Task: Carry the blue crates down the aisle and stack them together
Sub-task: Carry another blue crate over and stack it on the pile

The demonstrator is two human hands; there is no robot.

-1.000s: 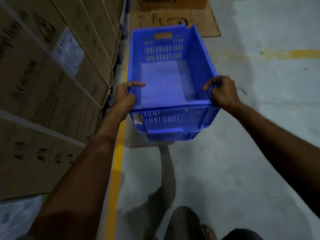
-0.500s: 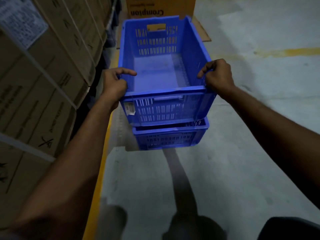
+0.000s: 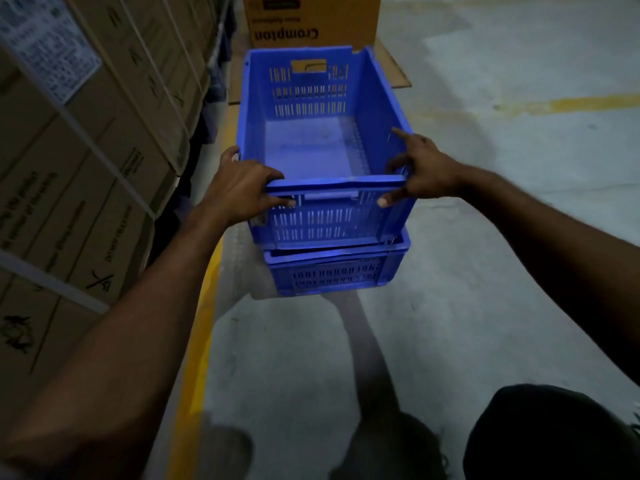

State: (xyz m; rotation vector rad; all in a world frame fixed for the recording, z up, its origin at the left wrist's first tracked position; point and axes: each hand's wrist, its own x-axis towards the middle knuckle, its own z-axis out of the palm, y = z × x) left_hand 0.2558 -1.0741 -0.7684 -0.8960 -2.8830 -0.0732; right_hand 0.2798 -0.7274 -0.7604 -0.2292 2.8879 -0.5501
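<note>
Two blue slotted crates stand on the floor ahead of me. The top blue crate [image 3: 311, 147] is empty and sits nested in the lower blue crate [image 3: 332, 275], whose front wall shows beneath it. My left hand [image 3: 239, 192] grips the top crate's near-left corner, fingers curled over the rim. My right hand [image 3: 426, 168] holds the near-right corner, thumb on the front wall and index finger pointing along the right wall.
Strapped cardboard boxes [image 3: 86, 168] form a wall on the left. A yellow floor line [image 3: 197, 341] runs beside them. A brown Crompton box [image 3: 311, 19] stands on flattened cardboard just behind the crates. Grey concrete floor [image 3: 502, 237] stretches right. My legs [image 3: 381, 445] show below.
Both hands slid from the crate's side rims to its near corners. My right index finger straightened. More of the lower crate shows under the top one.
</note>
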